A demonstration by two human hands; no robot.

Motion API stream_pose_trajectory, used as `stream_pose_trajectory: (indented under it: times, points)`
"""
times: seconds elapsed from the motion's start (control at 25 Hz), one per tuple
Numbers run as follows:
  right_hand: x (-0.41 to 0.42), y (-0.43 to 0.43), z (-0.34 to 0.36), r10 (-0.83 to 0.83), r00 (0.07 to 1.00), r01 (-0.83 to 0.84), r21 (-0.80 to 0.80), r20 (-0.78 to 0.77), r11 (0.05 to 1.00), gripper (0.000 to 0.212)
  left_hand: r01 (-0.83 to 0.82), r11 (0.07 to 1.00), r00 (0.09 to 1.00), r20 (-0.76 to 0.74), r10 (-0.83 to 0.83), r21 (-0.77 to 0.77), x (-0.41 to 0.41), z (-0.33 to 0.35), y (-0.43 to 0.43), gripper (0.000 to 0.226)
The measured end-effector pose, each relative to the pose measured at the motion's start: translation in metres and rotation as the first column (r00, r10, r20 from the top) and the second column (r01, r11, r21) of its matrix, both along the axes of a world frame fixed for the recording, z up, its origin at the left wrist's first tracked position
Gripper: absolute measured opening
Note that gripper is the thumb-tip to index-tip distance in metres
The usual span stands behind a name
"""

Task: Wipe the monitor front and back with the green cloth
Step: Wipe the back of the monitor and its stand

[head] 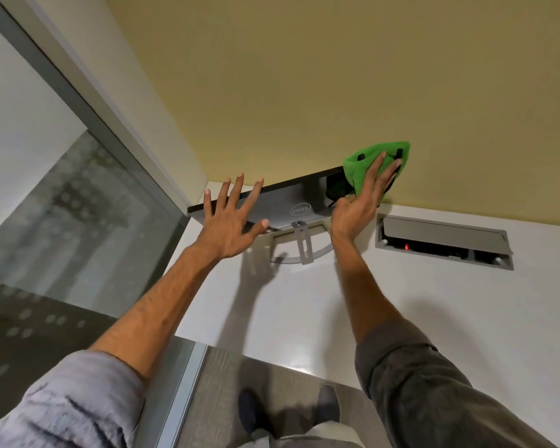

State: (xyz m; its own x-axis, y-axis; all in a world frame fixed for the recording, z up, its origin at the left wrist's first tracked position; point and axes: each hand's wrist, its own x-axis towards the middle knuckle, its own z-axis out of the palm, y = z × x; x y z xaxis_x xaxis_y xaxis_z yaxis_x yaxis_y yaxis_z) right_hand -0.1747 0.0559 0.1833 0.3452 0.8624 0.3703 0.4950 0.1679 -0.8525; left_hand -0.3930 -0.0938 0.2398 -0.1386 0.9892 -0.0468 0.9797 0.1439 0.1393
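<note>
A grey monitor (299, 197) with a round logo on its back stands on a white desk, its back facing me and its top edge seen from above. My right hand (362, 202) presses the green cloth (369, 163) flat against the right end of the monitor's back, fingers spread over the cloth. My left hand (230, 218) rests on the left part of the monitor's top edge and back, fingers spread wide, holding nothing. The silver stand base (299, 245) shows below the monitor. The screen side is hidden.
The white desk (401, 302) meets a yellow wall (337, 76) behind the monitor. A recessed grey cable box (443, 240) with a red light sits to the right. A frosted glass partition (62, 221) runs along the left. My shoes (288, 412) show below the desk edge.
</note>
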Motion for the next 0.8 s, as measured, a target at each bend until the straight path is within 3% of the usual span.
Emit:
stream_pose_trajectory:
  times: [0.24,0.4,0.48,0.6,0.68,0.8]
  points:
    - [-0.037,-0.045,-0.011,0.092,0.996,-0.093,-0.024,-0.017,0.995,0.113,0.047,0.998,0.999,-0.027,-0.046,0.044,0.009,-0.003,0.009,0.077]
    - [-0.083,-0.097,-0.027,0.230,0.952,-0.224,-0.052,0.200,0.973,0.104,0.095,0.993,0.995,-0.012,-0.094,0.066,-0.002,-0.004,0.011,0.085]
    - [-0.094,-0.111,-0.041,0.276,0.938,-0.274,-0.040,0.208,0.961,0.106,0.139,0.987,0.990,-0.009,-0.139,0.075,-0.008,-0.005,0.010,0.091]
    - [-0.089,-0.104,-0.070,0.161,0.984,-0.167,-0.078,-0.074,0.983,0.102,0.146,0.985,0.989,-0.047,-0.142,0.091,-0.006,-0.013,0.008,0.098]
    - [-0.081,-0.093,-0.086,0.066,0.964,-0.106,-0.142,-0.259,0.984,0.100,0.149,0.984,0.988,-0.058,-0.144,0.102,-0.003,-0.019,0.005,0.104]
    - [-0.081,-0.085,-0.095,0.035,0.947,-0.109,-0.219,-0.318,0.970,0.104,0.152,0.986,0.987,-0.066,-0.147,0.070,-0.008,-0.020,0.009,0.114]
